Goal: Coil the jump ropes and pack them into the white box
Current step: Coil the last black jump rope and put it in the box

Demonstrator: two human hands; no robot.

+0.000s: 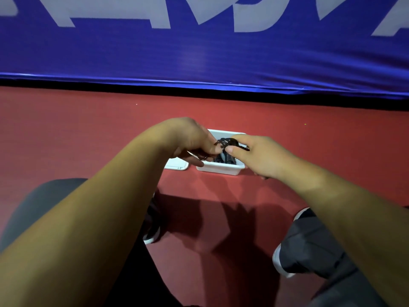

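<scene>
A small white box point(221, 169) stands on the red floor, with dark jump rope handles point(224, 157) lying inside it. Just above the box, both hands hold a black coiled jump rope point(228, 142). My left hand point(192, 138) pinches the coil's left side between thumb and fingers. My right hand point(259, 156) grips its right side, thumb pressed on the rope. Most of the coil is hidden by the fingers.
A flat white lid point(177, 166) lies on the floor to the left of the box. A blue padded banner point(199, 52) runs along the back. My knees and shoes point(285, 258) are near the bottom; red floor point(88, 129) spreads around.
</scene>
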